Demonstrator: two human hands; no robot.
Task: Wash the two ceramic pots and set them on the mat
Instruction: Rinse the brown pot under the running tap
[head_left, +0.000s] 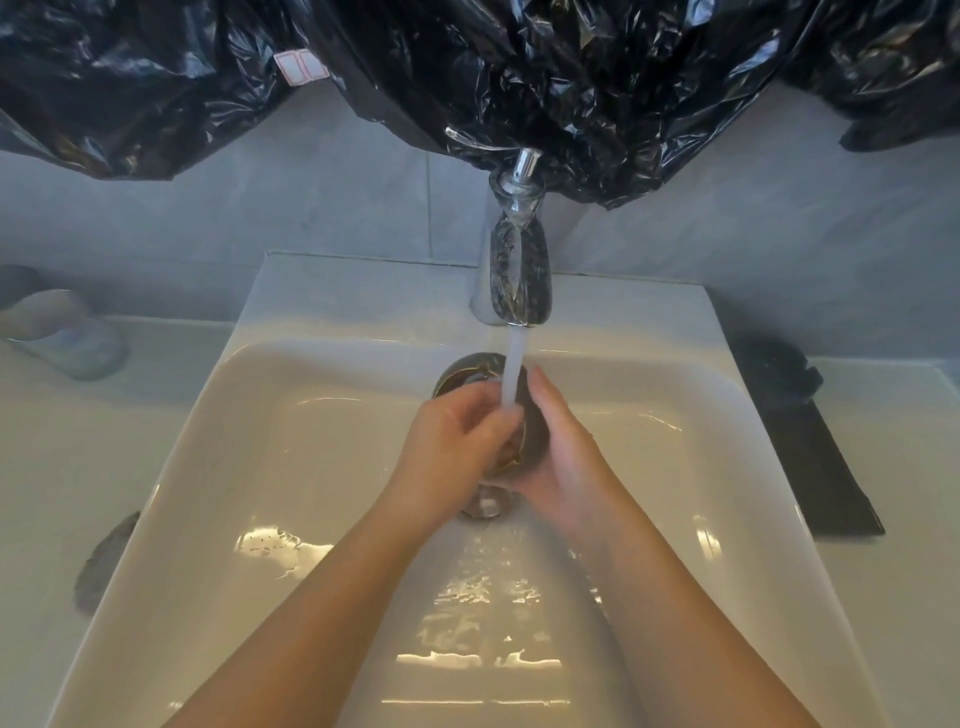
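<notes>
A small dark ceramic pot (537, 423) with a brownish rim is held between my two hands over the white sink (311, 467), under the running water (511, 374). My right hand (569, 452) cups the pot's outside. My left hand (457, 441) is curled at its mouth, fingers against the rim. Most of the pot is hidden by my hands. A second dark pot (462, 371) lies in the basin behind my hands, below the tap. The black mat (815, 457) lies on the counter to the right of the sink.
The chrome tap (519, 270) stands at the sink's back edge, with the drain (488, 506) below my hands. A clear glass tumbler (67, 335) sits on the left counter and a grey object (104, 564) lies by the sink's left edge. Black plastic sheeting (467, 62) hangs above.
</notes>
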